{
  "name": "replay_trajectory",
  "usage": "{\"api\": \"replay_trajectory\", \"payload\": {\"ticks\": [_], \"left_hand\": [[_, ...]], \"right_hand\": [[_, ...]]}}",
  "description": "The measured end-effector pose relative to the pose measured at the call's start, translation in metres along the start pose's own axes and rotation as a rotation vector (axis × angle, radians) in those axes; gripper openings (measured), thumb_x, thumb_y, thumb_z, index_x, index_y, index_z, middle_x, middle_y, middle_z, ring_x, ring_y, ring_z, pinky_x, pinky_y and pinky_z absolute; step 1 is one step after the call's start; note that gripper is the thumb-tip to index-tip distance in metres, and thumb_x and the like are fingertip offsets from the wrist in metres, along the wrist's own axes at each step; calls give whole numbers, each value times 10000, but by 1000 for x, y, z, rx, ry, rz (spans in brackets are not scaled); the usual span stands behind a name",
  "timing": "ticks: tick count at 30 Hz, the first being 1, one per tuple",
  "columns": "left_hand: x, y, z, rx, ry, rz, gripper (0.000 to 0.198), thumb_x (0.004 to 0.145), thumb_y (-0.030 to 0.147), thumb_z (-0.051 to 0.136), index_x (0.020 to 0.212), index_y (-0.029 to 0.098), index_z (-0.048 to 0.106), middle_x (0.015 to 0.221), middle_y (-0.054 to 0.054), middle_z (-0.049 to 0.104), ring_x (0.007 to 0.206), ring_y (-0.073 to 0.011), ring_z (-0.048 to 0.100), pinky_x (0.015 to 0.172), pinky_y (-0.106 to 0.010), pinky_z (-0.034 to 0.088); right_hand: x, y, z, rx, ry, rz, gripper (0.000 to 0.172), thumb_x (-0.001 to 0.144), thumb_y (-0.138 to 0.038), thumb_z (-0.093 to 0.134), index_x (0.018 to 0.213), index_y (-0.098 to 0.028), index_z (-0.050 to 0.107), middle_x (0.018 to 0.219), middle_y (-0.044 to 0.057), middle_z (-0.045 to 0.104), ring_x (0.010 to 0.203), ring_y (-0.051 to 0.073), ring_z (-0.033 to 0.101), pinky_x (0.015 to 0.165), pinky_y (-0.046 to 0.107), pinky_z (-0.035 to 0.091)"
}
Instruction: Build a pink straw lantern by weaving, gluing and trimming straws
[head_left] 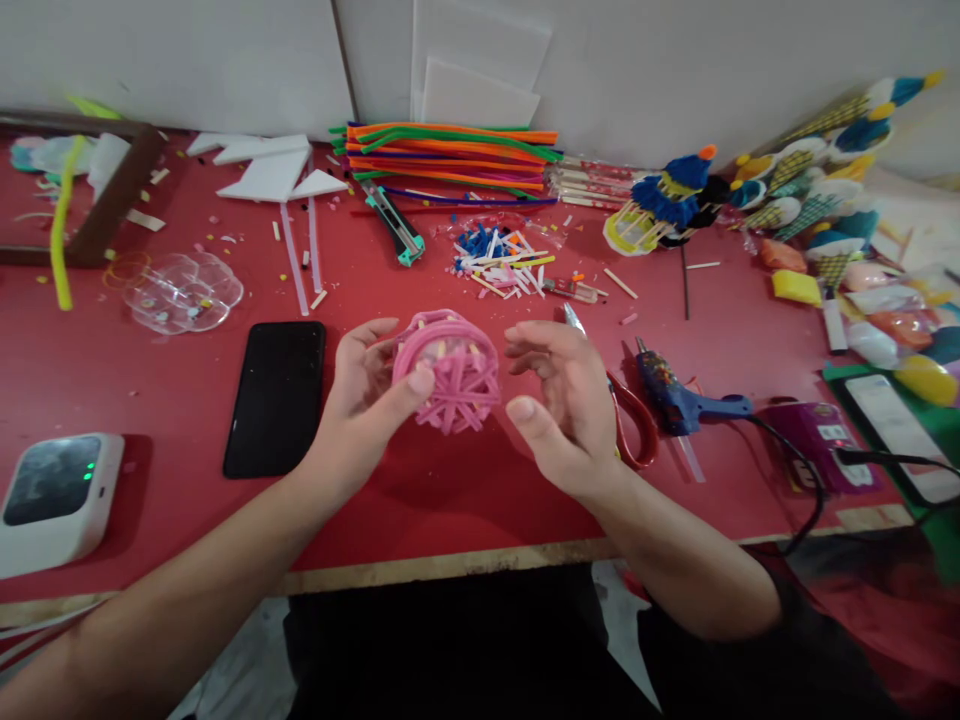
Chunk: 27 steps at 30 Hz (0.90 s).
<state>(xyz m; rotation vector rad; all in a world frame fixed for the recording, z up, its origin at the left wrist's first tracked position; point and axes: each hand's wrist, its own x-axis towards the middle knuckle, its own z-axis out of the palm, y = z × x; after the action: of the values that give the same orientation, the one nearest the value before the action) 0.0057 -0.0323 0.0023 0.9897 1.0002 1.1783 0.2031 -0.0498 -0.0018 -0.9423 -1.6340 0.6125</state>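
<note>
My left hand (pixel 375 385) grips a small round pink craft piece (pixel 457 385) by its left side, thumb in front. Fuzzy pink stems, like pipe cleaners, form its rim and a criss-cross pattern, with short pale sticks showing between them. It is held above the red table, tilted toward me. To its right, my right hand (pixel 559 405) is open with fingers curved and apart, close to the piece but not touching it. Red-handled scissors (pixel 636 425) lie just beyond my right hand, partly hidden by it.
A black phone (pixel 275 400) lies left of my left hand. A blue glue gun (pixel 679 395) and a purple box (pixel 817 445) with cords sit right. Behind are a utility knife (pixel 394 222), a pile of cut bits (pixel 502 260), a bundle of pipe cleaners (pixel 450 160) and a white device (pixel 64 500) far left.
</note>
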Motion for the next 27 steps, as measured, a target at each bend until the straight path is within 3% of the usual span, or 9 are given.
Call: {"api": "replay_trajectory", "payload": {"ticks": [3, 5, 7, 11, 18, 22, 27], "left_hand": [[3, 1, 0, -156, 15, -132, 541, 783, 561, 789, 1165, 259, 553, 1051, -19, 654, 905, -194, 668, 746, -314, 582], [4, 1, 0, -214, 3, -167, 536, 793, 573, 776, 1172, 253, 571, 1107, -34, 671, 964, -222, 678, 802, -350, 599], [4, 0, 0, -237, -16, -188, 554, 787, 565, 787, 1187, 244, 576, 1158, -49, 675, 1029, -250, 679, 866, -385, 602], [1, 1, 0, -224, -53, -218, 587, 772, 534, 812, 1218, 250, 556, 1152, -52, 675, 1034, -261, 690, 867, -406, 614], [-1, 4, 1, -208, -81, -316, 665, 676, 400, 895, 1223, 308, 529, 1083, -3, 640, 920, -189, 683, 713, -275, 608], [-2, 5, 3, -133, -76, -321, 709, 676, 357, 895, 1263, 302, 502, 1209, -37, 606, 981, -197, 666, 729, -275, 596], [-3, 4, 3, -39, -86, -279, 756, 689, 388, 892, 1303, 275, 466, 1279, -62, 593, 981, -179, 651, 803, -309, 583]], "right_hand": [[2, 0, -1, 54, -17, 128, 194, 953, -374, 630, 1109, -259, 635, 1087, 60, 617, 993, 206, 627, 858, 403, 541], [4, -2, -2, 32, -35, 113, 95, 953, -333, 638, 929, -241, 649, 988, 35, 612, 958, 185, 618, 864, 378, 524], [6, -4, -3, 27, -49, 82, 103, 948, -282, 648, 856, -236, 638, 927, 18, 610, 927, 169, 613, 857, 359, 515], [7, -4, -2, 29, -29, 79, 56, 914, -223, 680, 870, -241, 651, 921, 12, 608, 882, 158, 603, 775, 328, 514], [5, -1, -2, 100, 1, 165, 97, 931, -225, 635, 882, -249, 715, 981, 27, 607, 919, 161, 607, 782, 327, 524], [2, 4, -3, 155, -1, 230, 230, 952, -350, 613, 780, -240, 718, 1020, 36, 611, 948, 180, 623, 839, 371, 527], [4, 3, -2, 125, 27, 281, 186, 882, -317, 703, 715, -237, 712, 1012, 35, 598, 893, 163, 608, 773, 346, 542]]}}
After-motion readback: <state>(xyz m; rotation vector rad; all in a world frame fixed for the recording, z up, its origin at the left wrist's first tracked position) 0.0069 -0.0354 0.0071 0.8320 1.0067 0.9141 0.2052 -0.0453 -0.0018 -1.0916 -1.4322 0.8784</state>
